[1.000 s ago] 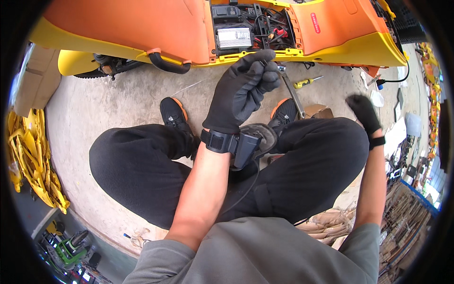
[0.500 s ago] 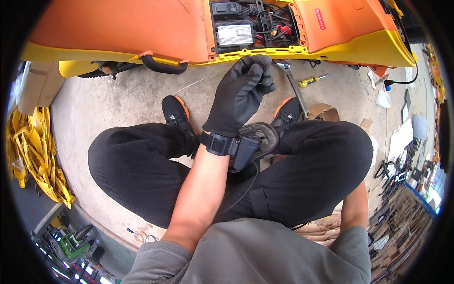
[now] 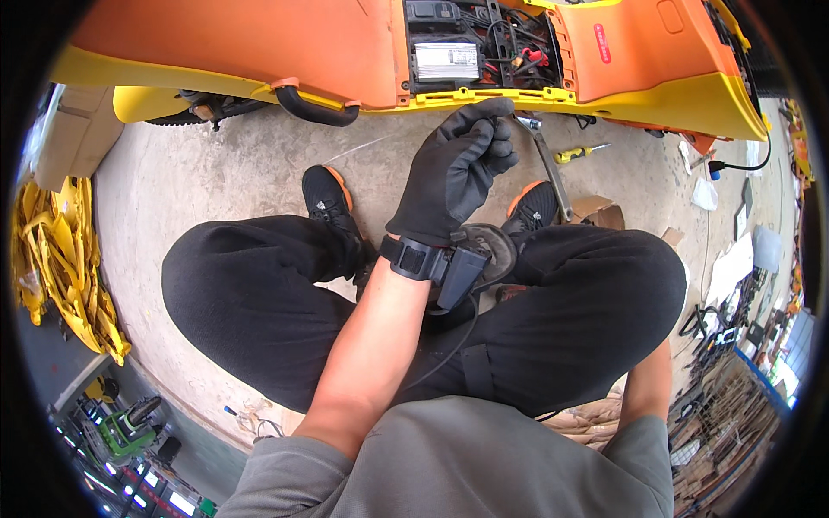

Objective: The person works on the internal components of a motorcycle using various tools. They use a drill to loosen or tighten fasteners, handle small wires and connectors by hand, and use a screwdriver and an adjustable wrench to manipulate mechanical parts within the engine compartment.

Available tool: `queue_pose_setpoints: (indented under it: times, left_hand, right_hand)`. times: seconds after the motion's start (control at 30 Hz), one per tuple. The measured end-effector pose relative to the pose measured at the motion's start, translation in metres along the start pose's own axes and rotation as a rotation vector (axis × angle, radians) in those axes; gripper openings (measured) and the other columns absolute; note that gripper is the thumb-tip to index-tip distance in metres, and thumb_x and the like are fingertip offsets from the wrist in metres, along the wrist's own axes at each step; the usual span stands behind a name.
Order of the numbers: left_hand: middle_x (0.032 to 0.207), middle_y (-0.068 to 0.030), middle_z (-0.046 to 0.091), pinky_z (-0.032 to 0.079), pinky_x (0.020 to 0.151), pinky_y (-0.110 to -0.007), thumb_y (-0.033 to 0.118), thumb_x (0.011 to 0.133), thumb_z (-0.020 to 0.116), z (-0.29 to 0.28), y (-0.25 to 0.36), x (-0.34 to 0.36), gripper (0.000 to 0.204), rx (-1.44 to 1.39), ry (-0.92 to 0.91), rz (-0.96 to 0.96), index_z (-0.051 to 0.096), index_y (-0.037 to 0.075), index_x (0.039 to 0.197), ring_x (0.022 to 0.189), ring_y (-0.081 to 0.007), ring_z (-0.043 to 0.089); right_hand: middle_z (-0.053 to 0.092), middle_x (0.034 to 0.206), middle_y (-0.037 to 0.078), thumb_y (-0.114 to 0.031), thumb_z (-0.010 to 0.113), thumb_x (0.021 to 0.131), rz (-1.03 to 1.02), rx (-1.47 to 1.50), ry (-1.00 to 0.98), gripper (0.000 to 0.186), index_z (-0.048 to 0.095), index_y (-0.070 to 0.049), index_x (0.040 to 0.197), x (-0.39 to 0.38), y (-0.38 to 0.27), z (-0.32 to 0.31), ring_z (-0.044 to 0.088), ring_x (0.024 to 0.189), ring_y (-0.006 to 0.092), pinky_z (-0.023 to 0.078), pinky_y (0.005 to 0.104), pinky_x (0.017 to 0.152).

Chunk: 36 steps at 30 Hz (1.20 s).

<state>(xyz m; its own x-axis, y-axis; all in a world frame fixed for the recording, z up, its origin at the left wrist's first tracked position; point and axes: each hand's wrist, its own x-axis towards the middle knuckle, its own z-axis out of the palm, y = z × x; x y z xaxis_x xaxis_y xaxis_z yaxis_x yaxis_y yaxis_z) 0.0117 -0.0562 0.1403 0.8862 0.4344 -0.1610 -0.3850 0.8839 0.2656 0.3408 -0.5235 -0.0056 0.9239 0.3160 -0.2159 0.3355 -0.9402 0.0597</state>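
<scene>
One gloved left hand (image 3: 453, 177) is raised at centre in the head view, on the near side of an orange-and-yellow electric scooter body (image 3: 345, 65), close to its yellow lower edge. The fingers curl toward the thumb; the tips are tucked, so neither the degree of closure nor any part held can be told. The right hand is hidden beyond the right thigh (image 3: 579, 319); its grip cannot be determined. At the far side, an open component bay (image 3: 449, 99) exposes a silver-cased module (image 3: 446, 60) and a red connector (image 3: 536, 58). Possible faults: a small part, if pinched, could drop among the wiring when the fingers loosen; reaching right could knock the wrench (image 3: 553, 173) just beside the fingers; the wrist-device cord (image 3: 462, 341) could snag at the knee. Movement room over the concrete floor (image 3: 259, 160) is bounded far by the scooter edge, left and right by the shoes (image 3: 326, 198), with the screwdriver (image 3: 570, 156) farther right.
</scene>
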Motion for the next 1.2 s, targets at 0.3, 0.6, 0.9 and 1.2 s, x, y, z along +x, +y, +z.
queue_pose_setpoints:
  times: [0.3, 0.6, 0.9, 1.2]
  left_hand:
    - [0.097, -0.0041, 0.061, 0.051, 0.084, -0.033, 0.008, 0.095, 0.055, -0.026, -0.005, 0.000, 0.016, 0.065, 0.074, 0.070, 0.061, 0.007, 0.109, 0.087, -0.0148, 0.059]
    - [0.106, -0.0102, 0.064, 0.051, 0.086, -0.030, 0.007, 0.097, 0.050, -0.021, 0.014, -0.005, 0.022, 0.477, 0.210, 0.100, 0.057, -0.002, 0.116, 0.090, -0.0165, 0.063]
    - [0.098, -0.0126, 0.062, 0.054, 0.080, -0.032, 0.004, 0.090, 0.059, -0.038, 0.014, -0.005, 0.031, 0.665, 0.375, 0.166, 0.046, -0.004, 0.117, 0.086, -0.0179, 0.064]
    - [0.096, -0.0127, 0.061, 0.051, 0.075, -0.028, 0.002, 0.087, 0.061, -0.039, 0.021, -0.008, 0.042, 0.976, 0.453, 0.116, 0.042, -0.004, 0.124, 0.085, -0.0171, 0.063]
  right_hand:
    - [0.062, 0.078, 0.001, -0.032, 0.054, 0.094, -0.543, 0.926, -0.681, 0.031, 0.065, -0.003, 0.096, -0.041, -0.347, -0.213, 0.054, 0.064, 0.0076, 0.044, 0.0236, 0.056]
    - [0.061, 0.082, 0.000, -0.015, 0.067, 0.087, -0.731, 0.825, -0.992, 0.017, 0.064, -0.003, 0.098, -0.052, -0.443, -0.193, 0.055, 0.071, 0.0049, 0.046, 0.0205, 0.063]
    - [0.066, 0.097, 0.004, -0.004, 0.063, 0.085, -0.928, 1.076, -0.822, 0.028, 0.062, 0.001, 0.113, -0.060, -0.448, -0.164, 0.058, 0.084, 0.0094, 0.049, 0.0255, 0.077]
    - [0.066, 0.089, 0.009, -0.010, 0.063, 0.087, -0.997, 0.978, -0.745, 0.022, 0.064, 0.000, 0.107, -0.059, -0.454, -0.144, 0.059, 0.078, 0.0137, 0.048, 0.0283, 0.073]
